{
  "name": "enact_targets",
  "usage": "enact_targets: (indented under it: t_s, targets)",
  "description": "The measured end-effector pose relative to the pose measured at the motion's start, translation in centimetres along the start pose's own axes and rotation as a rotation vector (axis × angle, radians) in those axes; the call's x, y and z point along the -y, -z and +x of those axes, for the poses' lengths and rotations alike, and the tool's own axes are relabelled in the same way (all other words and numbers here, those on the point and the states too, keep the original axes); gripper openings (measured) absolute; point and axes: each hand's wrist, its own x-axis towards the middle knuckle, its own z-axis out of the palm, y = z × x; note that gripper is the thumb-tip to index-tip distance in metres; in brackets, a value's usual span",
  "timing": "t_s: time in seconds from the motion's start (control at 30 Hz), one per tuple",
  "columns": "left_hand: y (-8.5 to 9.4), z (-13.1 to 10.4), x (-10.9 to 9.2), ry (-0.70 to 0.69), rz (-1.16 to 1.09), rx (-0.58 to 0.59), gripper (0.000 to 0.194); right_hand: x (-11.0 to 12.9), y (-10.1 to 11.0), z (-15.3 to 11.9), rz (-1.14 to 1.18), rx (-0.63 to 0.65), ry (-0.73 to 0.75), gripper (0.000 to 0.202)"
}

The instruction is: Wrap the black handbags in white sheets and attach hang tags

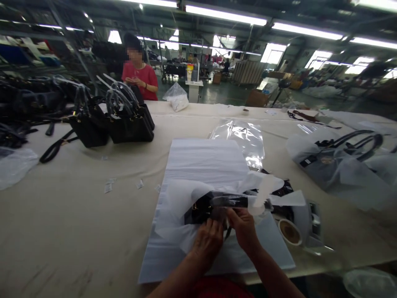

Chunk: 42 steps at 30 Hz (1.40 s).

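A black handbag (200, 209) with gold-coloured fittings lies on a stack of white tissue paper (204, 159), partly wrapped in a loose sheet. Curled over the bag's near edge are the fingers of my left hand (208, 239). Just right of it, my right hand (244, 227) is closed in a pinch at the bag's near side, where a narrow dark strip hangs between the hands. What exactly the right fingertips hold is hidden. Clear film or wrap covers the part of the bag beyond my hands.
A tape roll (290, 231) lies right of the paper, near a tape dispenser (314, 223). Clear plastic bags (238, 134) lie beyond. Black handbags (130, 124) stand at left; a wrapped bag (335, 161) sits at right. A person in red (141, 78) stands across the table.
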Motion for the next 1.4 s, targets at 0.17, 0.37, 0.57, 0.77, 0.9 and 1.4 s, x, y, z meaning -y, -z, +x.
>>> enact_targets:
  t_s: [0.17, 0.37, 0.57, 0.77, 0.9, 1.4]
  targets:
    - [3.3, -0.3, 1.2, 0.079, -0.341, -0.078, 0.017, -0.2, -1.2, 1.1, -0.145, 0.081, -0.032, 0.043]
    - [5.5, 1.9, 5.1, 0.261, -0.604, -0.297, 0.029, -1.3, -0.9, 2.8, -0.211, 0.23, -0.038, 0.034]
    - [5.0, 4.6, 7.8, 0.244, -0.855, -0.041, 0.025, -1.3, 1.0, 4.7, -0.343, 0.401, 0.141, 0.021]
    - [4.8, 4.7, 8.5, 0.249, -0.953, -0.062, 0.022, -3.1, 1.8, 5.2, -0.301, 0.381, 0.127, 0.021]
    - [4.9, 4.7, 8.7, 0.216, -0.981, -0.008, 0.023, -2.4, 2.2, 5.5, -0.462, 0.476, 0.228, 0.022]
    - [5.5, 5.7, 9.2, 0.18, -0.779, 0.176, 0.019, -1.9, 2.6, 4.8, -0.708, 0.442, 0.378, 0.032]
